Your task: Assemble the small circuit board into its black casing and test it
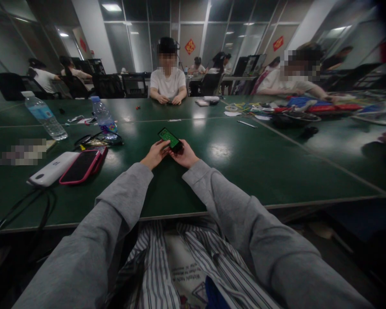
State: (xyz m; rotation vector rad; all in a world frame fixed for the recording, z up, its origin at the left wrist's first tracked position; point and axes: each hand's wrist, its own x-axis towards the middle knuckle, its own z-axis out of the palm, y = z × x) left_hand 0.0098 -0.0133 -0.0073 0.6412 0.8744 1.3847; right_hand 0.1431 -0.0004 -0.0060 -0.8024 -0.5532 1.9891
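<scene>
The smartphone (170, 139) is held above the green surface (238, 176), inboard of the near edge and about midway between the operator's forearms. Its lit green screen faces upward, and its body lies diagonally, with the upper end toward the far left.

Right hand (186, 155): fingers grasp the smartphone at its lower right end. Left hand (156, 155): fingers contact the near left side, one fingertip over the screen; whether they clamp or only touch cannot be told. The hands are close together at the device. Both gray sleeves (125, 189) cross the near edge of the surface.

Left side of the surface: a pink-framed phone (80, 167) is the nearest large item to the left hand, well apart from it. A white power bank (53, 169) lies just beside that phone, toward the left. Behind these are a blue-capped bottle (104, 118), a black-framed item (99, 139) at its base, and a white-capped bottle (45, 116) farther left.

Right side: a pen (247, 124) lies beyond the right hand, well apart. A cluster of cables (244, 107) extends along the far right portion. At the far edge, opposite the operator, a seated person (168, 81) rests both hands near the edge.
</scene>
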